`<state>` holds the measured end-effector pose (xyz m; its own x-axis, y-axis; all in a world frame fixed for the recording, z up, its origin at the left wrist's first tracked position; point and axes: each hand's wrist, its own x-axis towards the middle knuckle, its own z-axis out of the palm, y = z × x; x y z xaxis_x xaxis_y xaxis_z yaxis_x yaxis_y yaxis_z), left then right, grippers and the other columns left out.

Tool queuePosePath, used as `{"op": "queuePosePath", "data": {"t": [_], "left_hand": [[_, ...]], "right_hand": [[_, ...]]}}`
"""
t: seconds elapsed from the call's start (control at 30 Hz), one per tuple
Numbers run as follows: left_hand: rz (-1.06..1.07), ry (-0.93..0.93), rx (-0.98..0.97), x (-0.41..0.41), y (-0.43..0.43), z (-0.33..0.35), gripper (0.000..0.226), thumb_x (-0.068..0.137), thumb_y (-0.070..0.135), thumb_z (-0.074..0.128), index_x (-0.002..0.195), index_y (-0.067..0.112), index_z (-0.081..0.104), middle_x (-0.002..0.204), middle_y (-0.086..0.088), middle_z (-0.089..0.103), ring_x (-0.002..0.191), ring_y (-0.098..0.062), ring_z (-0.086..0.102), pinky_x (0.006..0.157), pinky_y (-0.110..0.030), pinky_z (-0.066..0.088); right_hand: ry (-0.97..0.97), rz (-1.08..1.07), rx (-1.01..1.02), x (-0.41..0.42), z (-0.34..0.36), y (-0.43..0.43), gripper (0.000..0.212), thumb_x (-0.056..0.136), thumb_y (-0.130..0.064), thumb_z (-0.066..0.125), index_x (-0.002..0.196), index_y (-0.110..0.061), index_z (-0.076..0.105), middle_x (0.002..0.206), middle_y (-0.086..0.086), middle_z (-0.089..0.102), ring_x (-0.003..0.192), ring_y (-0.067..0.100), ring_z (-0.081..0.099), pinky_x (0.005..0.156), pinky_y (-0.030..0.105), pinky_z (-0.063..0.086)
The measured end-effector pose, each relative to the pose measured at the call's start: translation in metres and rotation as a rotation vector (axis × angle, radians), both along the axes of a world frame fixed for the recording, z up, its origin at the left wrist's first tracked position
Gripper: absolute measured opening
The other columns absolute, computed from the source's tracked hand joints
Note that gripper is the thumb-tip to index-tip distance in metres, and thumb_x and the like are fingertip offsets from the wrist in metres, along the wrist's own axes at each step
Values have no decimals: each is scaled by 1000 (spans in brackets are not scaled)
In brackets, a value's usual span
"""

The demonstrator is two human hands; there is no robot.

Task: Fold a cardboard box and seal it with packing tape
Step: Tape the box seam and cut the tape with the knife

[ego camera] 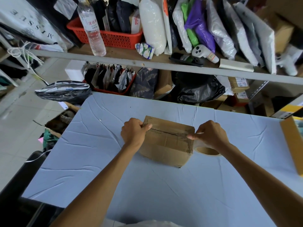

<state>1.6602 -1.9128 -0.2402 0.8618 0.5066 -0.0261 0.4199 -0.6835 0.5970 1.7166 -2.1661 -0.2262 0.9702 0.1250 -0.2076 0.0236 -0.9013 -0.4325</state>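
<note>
Two bare forearms reach forward over the blue-covered table (101, 161) to a closed cardboard box (167, 145) at its middle. The left hand (133, 132) curls over the box's left end, fingers clamped on the flap edge with the thumb lying on top. The right hand (210, 134) sits at the box's right end, fingers pinched together at the seam. A tape roll (207, 151) rests just right of the box, partly hidden beneath the right wrist; whether tape is gripped cannot be told.

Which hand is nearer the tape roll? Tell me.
Right. The right hand is directly above the tape roll at the box's right end; the left hand grips the box's opposite end.
</note>
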Motion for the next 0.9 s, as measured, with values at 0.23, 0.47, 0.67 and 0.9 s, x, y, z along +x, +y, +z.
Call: {"op": "queuePosePath", "data": {"t": [0.23,0.47,0.67,0.9], "left_hand": [[-74,104,27,4,8,1,52,73,63,68,79,12,65,78,-4,67,80,-25,63,61,-31,43],[-225,-124,133,-4,-8,-5,40,86,24,69,121,12,56,131,-9,50,126,-25,41,95,-32,46],[-789,-104,-208,0,-41,-6,36,88,-5,54,113,15,69,113,2,63,110,-13,55,100,-27,43],[-695,-68,-382,8,-64,-16,27,83,15,72,110,17,70,104,8,60,95,-6,59,87,-21,47]], "right_hand": [[-28,-21,34,2,-3,13,44,64,-61,76,64,-17,70,63,-4,63,62,12,55,49,23,33],[-23,-6,23,3,-4,13,45,64,-62,75,67,-18,71,69,-3,66,65,12,56,50,23,35],[-38,3,3,4,-5,15,47,59,-66,75,65,-19,68,65,-5,63,62,9,53,47,22,32],[-17,48,110,1,-4,1,27,73,-48,74,76,-22,75,84,-3,70,83,16,61,67,35,53]]}}
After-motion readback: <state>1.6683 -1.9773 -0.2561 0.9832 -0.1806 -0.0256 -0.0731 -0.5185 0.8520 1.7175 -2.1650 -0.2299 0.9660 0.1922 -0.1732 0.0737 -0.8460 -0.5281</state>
